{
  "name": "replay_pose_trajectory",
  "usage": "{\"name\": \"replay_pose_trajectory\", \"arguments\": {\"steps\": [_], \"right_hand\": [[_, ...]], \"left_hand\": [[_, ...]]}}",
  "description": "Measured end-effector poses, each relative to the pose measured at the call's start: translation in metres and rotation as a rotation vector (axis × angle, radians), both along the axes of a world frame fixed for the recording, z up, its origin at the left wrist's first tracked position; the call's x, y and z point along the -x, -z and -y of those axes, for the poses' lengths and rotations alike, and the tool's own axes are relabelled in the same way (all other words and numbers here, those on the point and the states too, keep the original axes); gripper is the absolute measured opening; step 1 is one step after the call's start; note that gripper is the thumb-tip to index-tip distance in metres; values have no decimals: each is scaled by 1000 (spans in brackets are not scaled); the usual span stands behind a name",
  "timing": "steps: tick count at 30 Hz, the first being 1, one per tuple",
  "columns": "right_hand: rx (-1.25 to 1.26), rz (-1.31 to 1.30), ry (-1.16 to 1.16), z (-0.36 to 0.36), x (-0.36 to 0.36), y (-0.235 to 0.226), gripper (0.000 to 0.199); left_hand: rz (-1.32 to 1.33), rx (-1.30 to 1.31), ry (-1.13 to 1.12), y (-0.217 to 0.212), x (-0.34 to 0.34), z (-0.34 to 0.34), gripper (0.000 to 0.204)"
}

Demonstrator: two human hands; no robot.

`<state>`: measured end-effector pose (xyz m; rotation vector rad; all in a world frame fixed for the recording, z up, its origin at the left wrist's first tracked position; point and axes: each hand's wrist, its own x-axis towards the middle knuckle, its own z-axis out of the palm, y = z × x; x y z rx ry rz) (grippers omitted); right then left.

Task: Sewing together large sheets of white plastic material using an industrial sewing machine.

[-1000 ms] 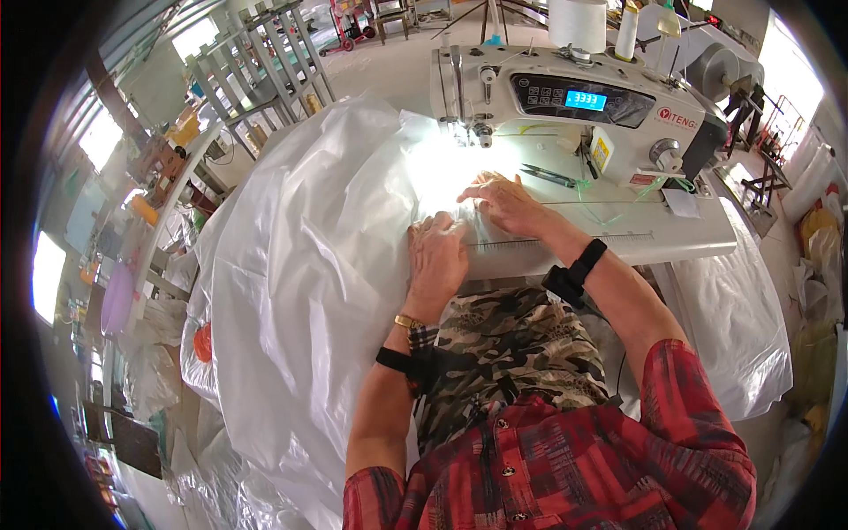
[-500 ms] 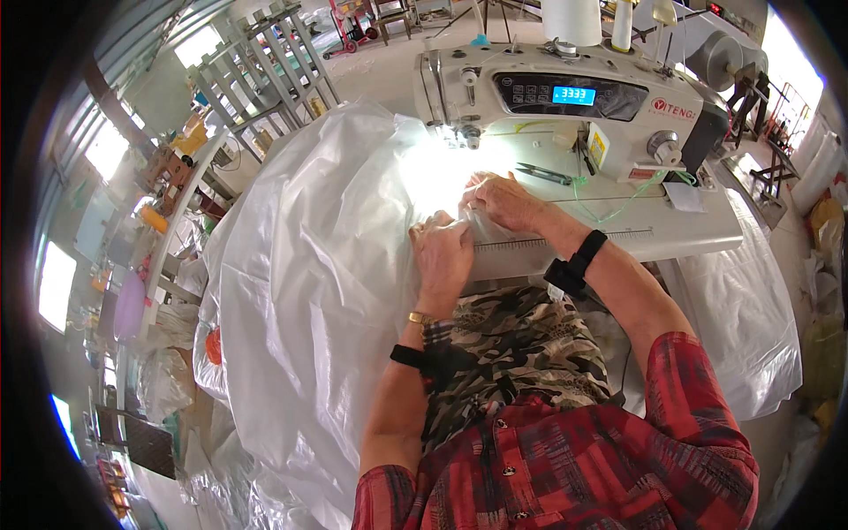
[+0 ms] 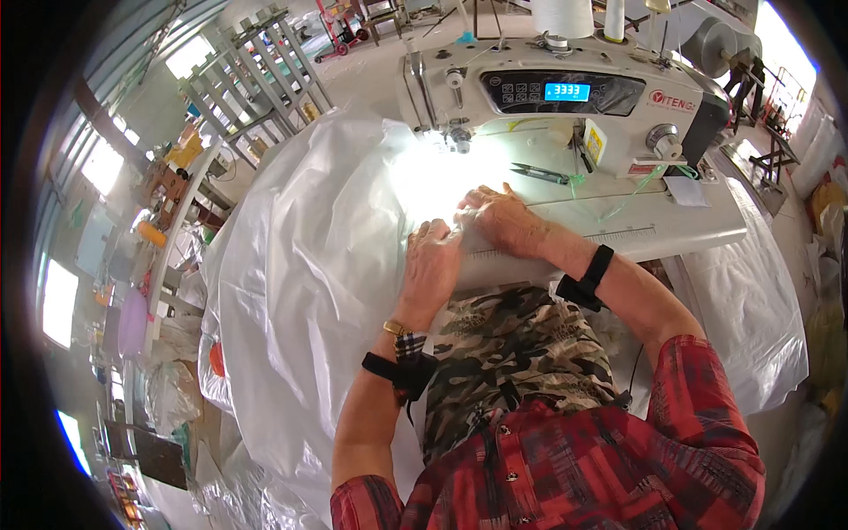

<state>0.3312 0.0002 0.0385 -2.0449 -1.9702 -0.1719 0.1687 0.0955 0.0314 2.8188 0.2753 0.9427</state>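
Note:
A large sheet of thin white plastic (image 3: 296, 256) drapes over the left of the sewing machine (image 3: 565, 141) and hangs down beside my lap. My left hand (image 3: 430, 265) grips its edge at the front of the machine bed, fingers bent over the film. Just to the right, my right hand (image 3: 505, 221) pinches the same sheet, the two hands almost touching. Both lie a little in front of the needle area (image 3: 458, 140). Bright lamp glare there washes out the fingertips and the sheet's edge.
A dark slim tool (image 3: 541, 174) and loose green thread (image 3: 609, 212) lie on the machine bed to the right. A white thread cone (image 3: 563, 18) stands behind. More plastic film (image 3: 742, 309) hangs at the right. A grey rack (image 3: 265, 79) and a cluttered bench (image 3: 181, 221) stand left.
My left hand has turned flatter over the sheet, its wrist shifting left and down. The right hand has moved slightly down, staying on the sheet. The view has shifted a little.

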Motion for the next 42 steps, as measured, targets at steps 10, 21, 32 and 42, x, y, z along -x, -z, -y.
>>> {"name": "replay_pose_trajectory", "arguments": {"steps": [10,21,32,42], "right_hand": [[201,123,92,-22,-9,14,41],[194,61,153,-32,-15,18,42],[-111,-113,135,-23,-12,18,34],[-93,-51,73,-18,-16,21,22]], "left_hand": [[-126,-5,-47,3,-28,-30,18],[-119,23,-130,5,-54,-51,15],[-222,35,-151,-21,-52,-42,13],[-65,-515,-510,-58,73,-194,47]]}}
